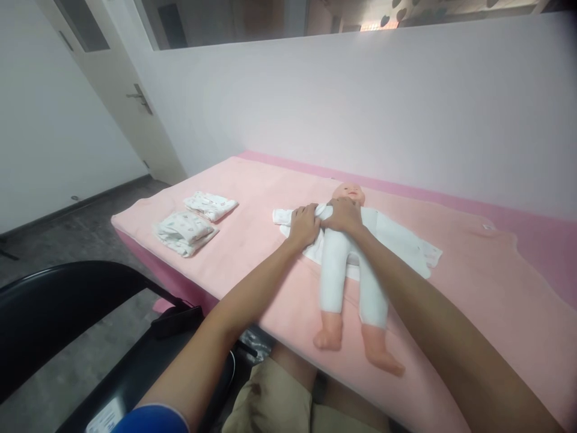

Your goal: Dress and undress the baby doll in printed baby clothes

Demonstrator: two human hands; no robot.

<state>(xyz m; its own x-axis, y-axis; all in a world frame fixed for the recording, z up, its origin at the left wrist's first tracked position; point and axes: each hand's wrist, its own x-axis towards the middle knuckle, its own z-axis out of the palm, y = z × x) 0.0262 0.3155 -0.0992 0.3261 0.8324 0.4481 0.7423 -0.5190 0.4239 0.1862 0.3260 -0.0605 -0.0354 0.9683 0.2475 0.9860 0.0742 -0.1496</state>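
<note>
A baby doll (333, 276) with a white cloth body lies on its back, its feet toward me. Under it a white baby shirt (401, 240) is spread open, one sleeve out to each side. My left hand (305, 226) is closed on the shirt at the doll's left-hand side in view, by the sleeve. My right hand (344, 215) lies across the doll's upper chest, just below its head, with fingers curled round it. The two hands nearly touch. What is under the fingers is partly hidden.
Two folded printed baby garments, a nearer one (184, 231) and a farther one (211, 204), lie on the left of the pink-covered table (261, 180). A black chair (67, 288) stands at the near left. A white wall (360, 102) rises behind the table.
</note>
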